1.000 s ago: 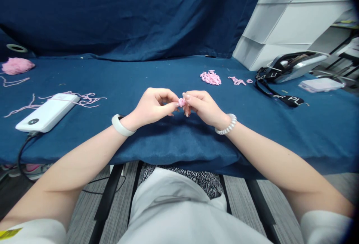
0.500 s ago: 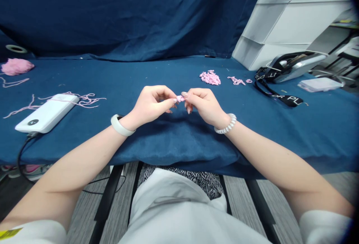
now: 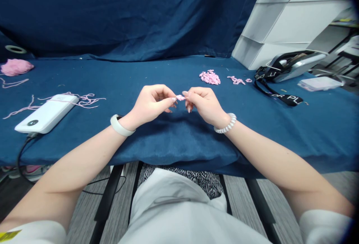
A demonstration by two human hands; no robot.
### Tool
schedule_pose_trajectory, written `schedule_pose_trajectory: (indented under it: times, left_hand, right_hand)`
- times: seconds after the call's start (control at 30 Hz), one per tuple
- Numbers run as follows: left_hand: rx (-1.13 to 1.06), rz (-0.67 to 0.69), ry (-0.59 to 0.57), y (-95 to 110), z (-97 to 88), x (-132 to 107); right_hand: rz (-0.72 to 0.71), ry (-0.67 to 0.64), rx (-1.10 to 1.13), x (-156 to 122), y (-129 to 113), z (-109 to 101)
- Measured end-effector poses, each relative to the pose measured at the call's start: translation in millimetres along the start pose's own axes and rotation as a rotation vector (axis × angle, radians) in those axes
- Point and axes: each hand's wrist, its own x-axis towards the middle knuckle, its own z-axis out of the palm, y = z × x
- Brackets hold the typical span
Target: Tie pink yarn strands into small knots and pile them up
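Note:
A small knotted piece of pink yarn [image 3: 180, 97] is stretched between my fingertips, above the front part of the blue-covered table. My left hand [image 3: 154, 102] pinches its left end between thumb and forefinger. At the other end, the thumb and forefinger of my right hand [image 3: 203, 104] are closed on it. Parts of the piece are hidden by the fingers. Beyond my right hand lies a heap of pink yarn pieces [image 3: 210, 77], with a few smaller pink scraps [image 3: 236, 80] to its right.
A white power bank [image 3: 47, 113] with a black cable lies left, loose pink strands [image 3: 86, 101] across it. A pink yarn ball [image 3: 17, 67] sits far left. On the right are an open case [image 3: 298, 66], a black lanyard [image 3: 288, 99] and a clear flat box [image 3: 320, 83].
Both hands stay almost in place, still pinching the pink piece. Slightly more of it shows between the fingertips now.

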Motion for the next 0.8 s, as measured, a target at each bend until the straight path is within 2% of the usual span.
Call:
schedule_pose_trajectory:
  times: [0.47, 0.8]
  left_hand:
    - [0.056, 0.033, 0.025, -1.5, 2.5, -0.7]
    - [0.086, 0.085, 0.015, -3.8, 1.3, -1.5]
  right_hand:
    - [0.142, -0.124, 0.236, 2.9, -1.0, -3.6]
    - [0.106, -0.11, 0.093, 0.3, -5.5, -2.1]
